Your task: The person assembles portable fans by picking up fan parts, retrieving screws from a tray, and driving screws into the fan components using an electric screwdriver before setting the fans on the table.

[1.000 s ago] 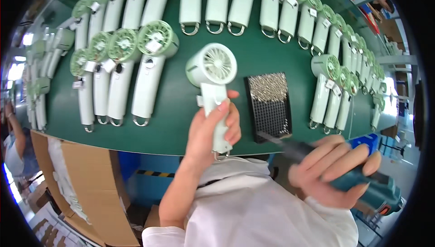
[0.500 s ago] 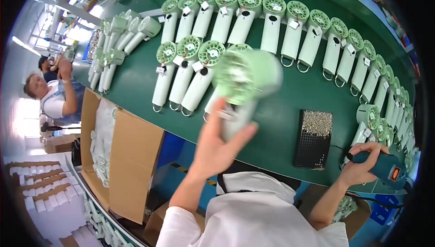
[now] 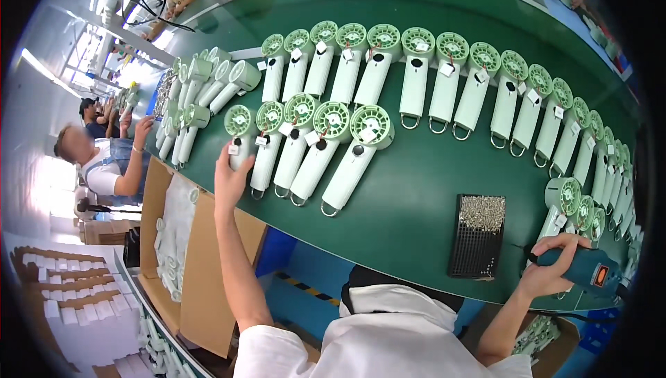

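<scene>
My left hand point(image 3: 231, 180) is closed around the white handle of a pale green handheld fan point(image 3: 240, 121), at the left end of the front row on the bench. The fan's round slatted head faces up, and a small white connector hangs near its handle. Beside it lie several similar fans point(image 3: 331, 122), with wire loops at the ends of their handles. At the right, my right hand point(image 3: 547, 275) wraps around a dark teal electric screwdriver point(image 3: 586, 270), its nose pointing left. Close to that tool lie more fans point(image 3: 563, 196).
A black screw tray point(image 3: 477, 236), partly filled with small screws, sits near the bench's front edge. A long curved row of fans point(image 3: 415, 76) spans the green bench point(image 3: 416, 170). Fans are clustered at left point(image 3: 198, 72). An open cardboard box point(image 3: 215, 274) stands below; co-workers are at far left.
My left hand has carried the fan leftward from in front of me to the front row's left end. My right hand stays on the screwdriver. The view has shifted slightly.
</scene>
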Motion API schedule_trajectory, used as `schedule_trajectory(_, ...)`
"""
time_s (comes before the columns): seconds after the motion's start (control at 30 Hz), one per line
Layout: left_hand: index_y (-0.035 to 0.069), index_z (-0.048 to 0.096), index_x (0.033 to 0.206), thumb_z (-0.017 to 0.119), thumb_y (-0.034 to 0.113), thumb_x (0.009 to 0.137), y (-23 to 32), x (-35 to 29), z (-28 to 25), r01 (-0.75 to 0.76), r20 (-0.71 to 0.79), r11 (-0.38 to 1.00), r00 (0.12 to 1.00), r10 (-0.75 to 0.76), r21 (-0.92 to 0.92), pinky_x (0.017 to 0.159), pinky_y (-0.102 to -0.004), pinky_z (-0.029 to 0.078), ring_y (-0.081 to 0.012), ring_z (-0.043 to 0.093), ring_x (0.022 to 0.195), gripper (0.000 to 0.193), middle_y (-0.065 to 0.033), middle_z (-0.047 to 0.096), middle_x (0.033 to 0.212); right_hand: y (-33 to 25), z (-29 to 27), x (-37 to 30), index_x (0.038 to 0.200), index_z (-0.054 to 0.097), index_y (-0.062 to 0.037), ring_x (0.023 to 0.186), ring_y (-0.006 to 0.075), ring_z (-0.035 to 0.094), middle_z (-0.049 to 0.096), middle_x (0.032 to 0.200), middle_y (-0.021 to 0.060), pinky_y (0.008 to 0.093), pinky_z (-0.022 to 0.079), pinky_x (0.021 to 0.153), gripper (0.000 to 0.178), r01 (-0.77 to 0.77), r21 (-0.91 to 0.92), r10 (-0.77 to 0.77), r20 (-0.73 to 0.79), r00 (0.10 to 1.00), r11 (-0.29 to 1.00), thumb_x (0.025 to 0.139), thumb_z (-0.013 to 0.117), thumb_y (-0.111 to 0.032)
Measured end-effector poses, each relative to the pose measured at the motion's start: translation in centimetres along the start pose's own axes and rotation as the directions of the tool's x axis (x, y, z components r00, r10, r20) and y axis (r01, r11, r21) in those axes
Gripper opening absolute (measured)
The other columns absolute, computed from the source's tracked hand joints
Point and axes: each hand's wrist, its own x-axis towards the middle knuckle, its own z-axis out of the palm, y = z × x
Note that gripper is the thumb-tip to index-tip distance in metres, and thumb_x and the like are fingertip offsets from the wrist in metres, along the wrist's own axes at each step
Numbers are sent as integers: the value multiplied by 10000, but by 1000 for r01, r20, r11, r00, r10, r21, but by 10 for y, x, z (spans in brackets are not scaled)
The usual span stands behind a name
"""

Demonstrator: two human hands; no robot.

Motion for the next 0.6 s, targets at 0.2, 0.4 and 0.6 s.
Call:
schedule_trajectory(0.2,-18,499,1326,656,210,901,-11,12,1,-6,114,999,994,1,46,878,-301,463,-170,591,947,507,-112,645,1063,-1,8,1,1101,428,59,422,123,414,478,601,73,254,393,446,227,-3,-22,2,-34,999,1000,958,506,-99)
schedule_trajectory(0.4,-27,507,1311,636,283,934,-12,28,-10,71,260,994,964,-46,-85,934,-315,432,-189,549,1034,504,-103,563,1162,-1,8,2,1074,454,54,423,111,391,434,550,49,230,374,448,221,-12,-104,6,-54,999,994,957,499,-128)
schedule_trajectory(0.6,-24,511,1309,646,244,933,-3,34,-24,104,387,985,921,-43,-138,795,-283,480,-133,576,851,481,-79,639,944,4,3,1,1105,455,64,472,114,411,462,591,48,264,413,516,230,38,-147,-38,3,999,988,977,489,-124)
